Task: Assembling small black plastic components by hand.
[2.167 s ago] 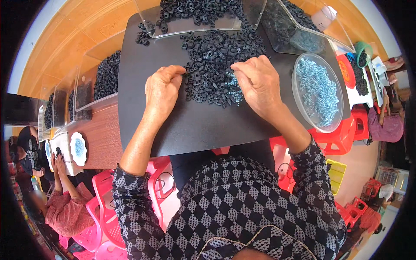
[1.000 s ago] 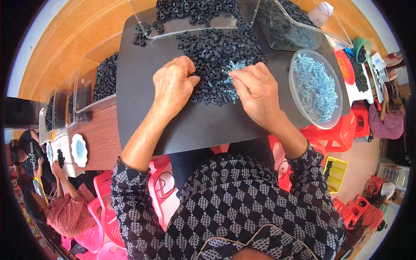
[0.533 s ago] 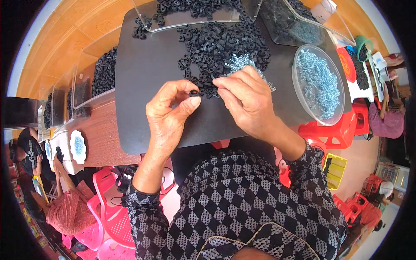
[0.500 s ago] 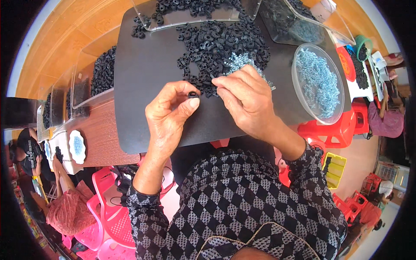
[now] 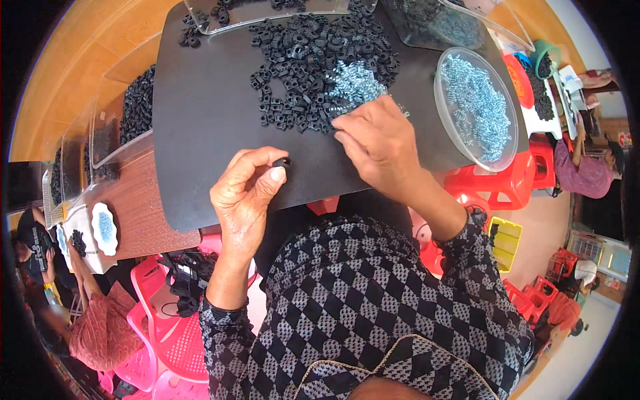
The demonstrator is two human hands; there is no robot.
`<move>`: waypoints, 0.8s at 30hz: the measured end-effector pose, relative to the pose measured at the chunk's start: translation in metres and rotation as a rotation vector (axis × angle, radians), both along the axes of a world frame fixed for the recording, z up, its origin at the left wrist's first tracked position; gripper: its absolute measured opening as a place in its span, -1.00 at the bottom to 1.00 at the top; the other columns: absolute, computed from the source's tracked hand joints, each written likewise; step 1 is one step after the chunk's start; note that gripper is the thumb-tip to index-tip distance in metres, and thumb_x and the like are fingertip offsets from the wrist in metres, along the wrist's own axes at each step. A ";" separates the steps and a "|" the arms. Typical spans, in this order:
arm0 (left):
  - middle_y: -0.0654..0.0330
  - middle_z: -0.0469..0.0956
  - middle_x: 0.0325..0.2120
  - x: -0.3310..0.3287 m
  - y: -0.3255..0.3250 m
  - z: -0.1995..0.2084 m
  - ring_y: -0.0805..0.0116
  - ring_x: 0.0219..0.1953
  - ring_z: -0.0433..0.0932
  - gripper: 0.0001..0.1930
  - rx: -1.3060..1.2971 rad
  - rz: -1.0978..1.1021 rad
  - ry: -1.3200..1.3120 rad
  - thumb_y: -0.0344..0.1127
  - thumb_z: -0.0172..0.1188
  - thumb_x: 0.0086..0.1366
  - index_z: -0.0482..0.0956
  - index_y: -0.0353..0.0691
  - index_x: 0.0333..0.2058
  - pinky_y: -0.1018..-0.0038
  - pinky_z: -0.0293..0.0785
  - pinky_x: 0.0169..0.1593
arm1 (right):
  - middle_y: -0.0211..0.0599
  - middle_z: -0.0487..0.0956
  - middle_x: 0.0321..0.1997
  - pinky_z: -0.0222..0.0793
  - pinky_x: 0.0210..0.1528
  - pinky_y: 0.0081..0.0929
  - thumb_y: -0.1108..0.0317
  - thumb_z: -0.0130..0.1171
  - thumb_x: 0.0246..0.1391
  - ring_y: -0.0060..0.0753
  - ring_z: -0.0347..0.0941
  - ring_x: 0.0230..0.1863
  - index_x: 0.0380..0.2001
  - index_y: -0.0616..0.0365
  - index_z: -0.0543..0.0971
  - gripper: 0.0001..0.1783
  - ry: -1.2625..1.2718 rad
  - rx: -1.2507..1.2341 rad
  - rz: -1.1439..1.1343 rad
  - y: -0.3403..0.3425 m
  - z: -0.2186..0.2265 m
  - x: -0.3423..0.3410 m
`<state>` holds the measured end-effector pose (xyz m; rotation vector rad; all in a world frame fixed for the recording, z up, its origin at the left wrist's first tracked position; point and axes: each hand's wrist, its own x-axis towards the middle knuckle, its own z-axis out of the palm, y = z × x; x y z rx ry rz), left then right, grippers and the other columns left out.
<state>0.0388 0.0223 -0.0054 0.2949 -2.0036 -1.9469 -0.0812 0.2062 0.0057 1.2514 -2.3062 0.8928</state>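
Observation:
My left hand [image 5: 239,193] pinches a small black plastic piece with a hole [image 5: 283,162] between thumb and forefinger, above the dark tabletop [image 5: 200,127]. To its right, my right hand [image 5: 381,148] has its thumb and fingers closed together at the near edge of a heap of similar black plastic pieces [image 5: 300,57]. Whatever its fingertips hold, if anything, is hidden. Just beyond that hand lies a pile of small metal springs [image 5: 355,81], partly covering the black pieces.
An oval clear tub of springs [image 5: 481,110] stands at right. Clear bins [image 5: 220,28] with black pieces line the far edge; another heap of black parts [image 5: 137,100] is at left. Red stools [image 5: 497,183], pink chairs [image 5: 170,333] and other people [image 5: 107,330] surround the table.
The view has shifted, so the table sits further left and up. My left hand has drawn nearer to me with the black piece. My right hand has moved right along the heap's edge.

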 end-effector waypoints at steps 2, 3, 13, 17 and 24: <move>0.27 0.49 -0.42 0.000 0.004 0.002 0.54 -0.43 0.48 -0.81 -0.048 0.001 -0.001 -0.46 0.28 0.13 0.60 -0.37 -0.26 0.69 0.39 -0.31 | -0.35 0.49 -0.46 0.30 -0.38 -0.39 0.53 0.32 -0.26 -0.26 0.37 -0.40 -0.39 0.16 0.60 -0.76 0.022 0.025 0.001 -0.004 -0.003 0.000; 0.27 0.49 -0.42 0.001 0.005 0.002 0.54 -0.43 0.48 -0.81 -0.049 0.002 0.000 -0.46 0.28 0.13 0.60 -0.37 -0.26 0.69 0.39 -0.31 | -0.35 0.46 -0.46 0.29 -0.38 -0.38 0.52 0.32 -0.27 -0.27 0.35 -0.40 -0.39 0.15 0.60 -0.75 0.061 0.049 0.002 -0.006 -0.005 -0.001; 0.27 0.52 -0.41 -0.001 0.009 0.001 0.54 -0.37 0.45 -0.84 -0.061 -0.030 -0.032 -0.51 0.27 0.11 0.62 -0.32 -0.28 0.64 0.37 -0.25 | -0.34 0.40 -0.49 0.26 -0.39 -0.36 0.53 0.31 -0.29 -0.25 0.32 -0.39 -0.42 0.16 0.57 -0.77 0.128 0.122 0.016 -0.010 -0.014 -0.001; 0.29 0.52 -0.41 -0.004 0.010 -0.001 0.54 -0.38 0.45 -0.84 -0.037 -0.025 -0.026 -0.50 0.27 0.11 0.62 -0.32 -0.29 0.64 0.37 -0.26 | -0.32 0.45 -0.50 0.31 -0.39 -0.34 0.53 0.31 -0.25 -0.22 0.35 -0.41 -0.44 0.18 0.58 -0.81 0.040 0.039 -0.016 -0.003 -0.007 -0.007; 0.31 0.50 -0.42 -0.008 0.011 -0.004 0.57 -0.39 0.43 -0.83 0.015 -0.012 -0.032 -0.49 0.29 0.11 0.62 -0.33 -0.28 0.66 0.35 -0.28 | -0.33 0.43 -0.51 0.28 -0.40 -0.35 0.51 0.33 -0.26 -0.23 0.33 -0.43 -0.44 0.18 0.57 -0.79 0.066 0.047 -0.034 -0.005 -0.008 -0.006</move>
